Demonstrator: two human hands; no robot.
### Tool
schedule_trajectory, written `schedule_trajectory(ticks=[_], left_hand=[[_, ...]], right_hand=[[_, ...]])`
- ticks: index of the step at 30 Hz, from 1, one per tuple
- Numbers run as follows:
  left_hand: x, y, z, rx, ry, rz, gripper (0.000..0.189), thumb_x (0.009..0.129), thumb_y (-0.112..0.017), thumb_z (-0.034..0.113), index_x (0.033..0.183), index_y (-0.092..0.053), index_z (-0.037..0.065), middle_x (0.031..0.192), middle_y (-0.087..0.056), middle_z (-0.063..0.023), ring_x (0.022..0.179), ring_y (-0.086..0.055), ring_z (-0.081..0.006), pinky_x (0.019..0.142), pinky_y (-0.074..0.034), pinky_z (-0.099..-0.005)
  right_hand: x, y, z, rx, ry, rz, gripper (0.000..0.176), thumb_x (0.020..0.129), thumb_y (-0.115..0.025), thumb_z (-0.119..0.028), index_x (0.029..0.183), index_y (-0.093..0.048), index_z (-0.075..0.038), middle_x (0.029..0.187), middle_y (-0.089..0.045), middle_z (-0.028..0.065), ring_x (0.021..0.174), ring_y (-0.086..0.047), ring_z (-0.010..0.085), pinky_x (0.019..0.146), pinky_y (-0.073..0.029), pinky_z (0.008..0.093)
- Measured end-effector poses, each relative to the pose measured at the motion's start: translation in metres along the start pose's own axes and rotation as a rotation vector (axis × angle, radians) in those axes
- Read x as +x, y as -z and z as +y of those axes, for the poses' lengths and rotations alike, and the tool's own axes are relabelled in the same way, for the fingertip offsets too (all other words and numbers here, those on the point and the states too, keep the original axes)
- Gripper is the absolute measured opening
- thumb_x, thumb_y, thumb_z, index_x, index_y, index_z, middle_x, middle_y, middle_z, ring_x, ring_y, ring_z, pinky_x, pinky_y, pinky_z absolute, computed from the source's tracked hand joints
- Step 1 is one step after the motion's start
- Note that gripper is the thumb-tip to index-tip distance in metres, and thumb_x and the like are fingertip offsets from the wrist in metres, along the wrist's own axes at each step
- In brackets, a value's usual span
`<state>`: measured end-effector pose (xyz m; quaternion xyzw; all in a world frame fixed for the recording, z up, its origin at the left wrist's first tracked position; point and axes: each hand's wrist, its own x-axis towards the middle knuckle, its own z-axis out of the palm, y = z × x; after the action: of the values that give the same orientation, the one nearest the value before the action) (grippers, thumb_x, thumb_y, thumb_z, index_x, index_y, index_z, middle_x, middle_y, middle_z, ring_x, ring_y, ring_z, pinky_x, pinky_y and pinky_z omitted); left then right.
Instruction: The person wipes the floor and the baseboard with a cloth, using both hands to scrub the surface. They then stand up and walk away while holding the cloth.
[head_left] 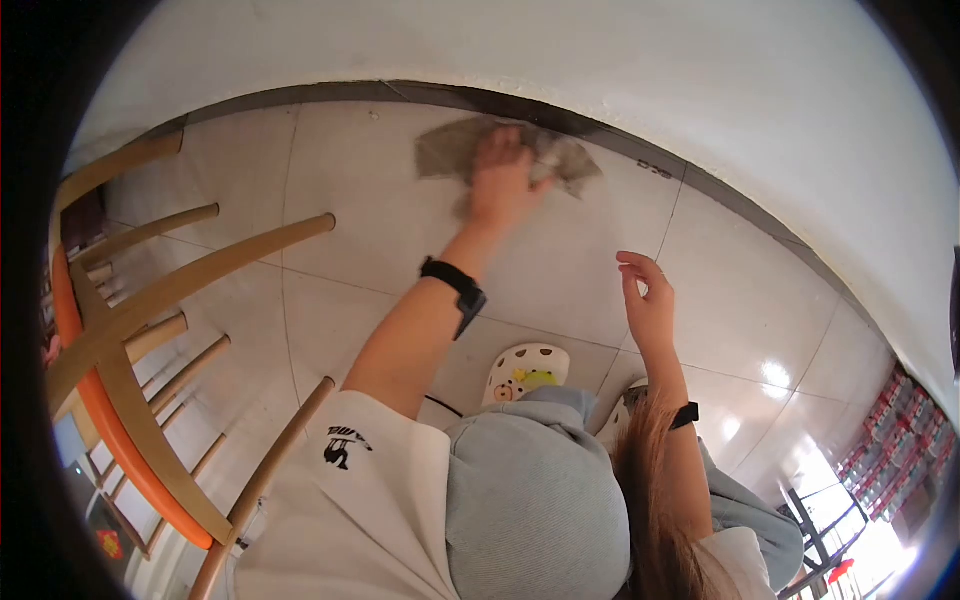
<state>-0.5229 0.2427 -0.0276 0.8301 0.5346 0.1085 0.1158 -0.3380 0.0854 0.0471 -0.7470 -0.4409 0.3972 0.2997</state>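
Note:
On the pale tiled floor, close to the foot of the white wall, lies a crumpled grey-brown cloth point(445, 150). My left hand point(502, 185) presses down on it, with the cloth bunched under and around the fingers; the hand and cloth are slightly smeared by motion. A black watch is on my left wrist. My right hand point(650, 297) hangs in the air above the floor, to the right of the cloth and apart from it. Its fingers are loosely bent, a gap shows between thumb and fingers, and nothing is in it.
A dark skirting strip point(690, 175) runs along the bottom of the white wall point(640, 60). Wooden chair legs point(270, 236) and an orange chair edge point(110, 430) reach in from the left. Stacked red packs point(890, 445) and a black metal frame point(830, 515) stand at the lower right.

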Motion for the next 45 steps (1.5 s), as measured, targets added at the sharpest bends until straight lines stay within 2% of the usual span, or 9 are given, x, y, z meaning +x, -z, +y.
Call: schedule_trajectory(ticks=[6,11,17,20,28,35,38,41,45], left_hand=[[-0.004,-0.01,0.007,-0.089,-0.183,0.077,0.046,0.074,-0.066,0.037,0.098,-0.058,-0.001,0.127,-0.048,-0.0228,0.12,-0.042,-0.0368,0.101,-0.034,-0.0443],[-0.016,0.031,-0.06,0.125,0.222,0.141,0.048,0.074,-0.067,0.035,0.104,-0.055,0.0,0.123,-0.05,-0.0201,0.115,-0.045,-0.0361,0.096,-0.038,-0.0444],[-0.012,0.035,-0.087,0.1,0.304,0.218,0.055,0.073,-0.065,0.041,0.111,-0.055,0.002,0.119,-0.051,-0.0148,0.111,-0.045,-0.0342,0.097,-0.035,-0.0447],[-0.001,0.013,-0.053,0.148,0.189,0.273,0.055,0.071,-0.066,0.039,0.111,-0.055,0.003,0.123,-0.049,-0.0127,0.114,-0.043,-0.0329,0.099,-0.033,-0.0463],[-0.017,-0.013,0.05,-0.093,-0.239,-0.041,0.062,0.072,-0.067,0.041,0.123,-0.051,0.007,0.134,-0.041,-0.0107,0.123,-0.038,-0.031,0.103,-0.029,-0.0472],[-0.002,0.039,-0.091,0.114,0.12,0.16,0.059,0.071,-0.069,0.038,0.118,-0.053,0.007,0.127,-0.047,-0.0111,0.118,-0.042,-0.0318,0.098,-0.036,-0.0437],[-0.003,0.037,-0.113,0.208,0.099,0.215,0.06,0.072,-0.067,0.041,0.12,-0.053,0.008,0.129,-0.045,-0.0113,0.118,-0.042,-0.0324,0.099,-0.033,-0.0471],[-0.005,0.029,-0.074,0.148,0.174,0.12,0.061,0.071,-0.067,0.041,0.12,-0.052,0.008,0.13,-0.044,-0.011,0.122,-0.038,-0.0324,0.101,-0.03,-0.0487],[-0.026,0.001,0.026,-0.041,-0.194,-0.06,0.062,0.069,-0.068,0.04,0.12,-0.052,0.009,0.13,-0.044,-0.011,0.125,-0.035,-0.0311,0.104,-0.027,-0.0481]], right_hand=[[-0.003,-0.009,-0.007,0.034,0.049,0.012,0.019,0.084,-0.053,-0.006,0.1,-0.063,-0.004,0.095,-0.065,0.0115,0.087,-0.063,0.0234,0.08,-0.047,0.0322],[0.002,0.002,-0.005,0.02,0.078,0.019,0.02,0.086,-0.051,-0.003,0.102,-0.062,-0.001,0.097,-0.065,0.0101,0.09,-0.062,0.0179,0.082,-0.046,0.0284],[-0.007,0.002,0.014,-0.003,0.036,0.043,0.019,0.085,-0.053,-0.006,0.1,-0.063,-0.004,0.095,-0.066,0.0109,0.086,-0.062,0.0227,0.08,-0.047,0.0319],[-0.014,-0.002,0.012,0.013,-0.034,0.033,0.019,0.085,-0.053,-0.007,0.101,-0.063,-0.004,0.095,-0.066,0.0106,0.088,-0.062,0.0228,0.079,-0.048,0.0317],[-0.016,-0.01,-0.012,0.006,0.024,0.002,0.02,0.086,-0.05,-0.002,0.102,-0.062,-0.001,0.096,-0.066,0.01,0.089,-0.063,0.0177,0.08,-0.046,0.0276],[-0.019,0.019,-0.008,0.013,0.069,0.097,0.02,0.086,-0.05,-0.002,0.102,-0.062,-0.001,0.097,-0.066,0.0095,0.089,-0.063,0.0176,0.081,-0.046,0.0283],[-0.024,0.028,0.01,0.023,0.035,0.147,0.017,0.085,-0.053,-0.004,0.099,-0.063,-0.002,0.095,-0.065,0.01,0.088,-0.062,0.0201,0.081,-0.047,0.0309],[-0.031,0.029,0.016,0.053,-0.046,0.152,0.018,0.085,-0.053,-0.005,0.1,-0.063,-0.002,0.096,-0.065,0.0094,0.088,-0.062,0.0185,0.08,-0.047,0.0297],[-0.034,0.026,0.005,0.058,-0.045,0.124,0.019,0.088,-0.049,-0.005,0.102,-0.061,-0.001,0.097,-0.065,0.0076,0.091,-0.062,0.0164,0.082,-0.046,0.0285]])
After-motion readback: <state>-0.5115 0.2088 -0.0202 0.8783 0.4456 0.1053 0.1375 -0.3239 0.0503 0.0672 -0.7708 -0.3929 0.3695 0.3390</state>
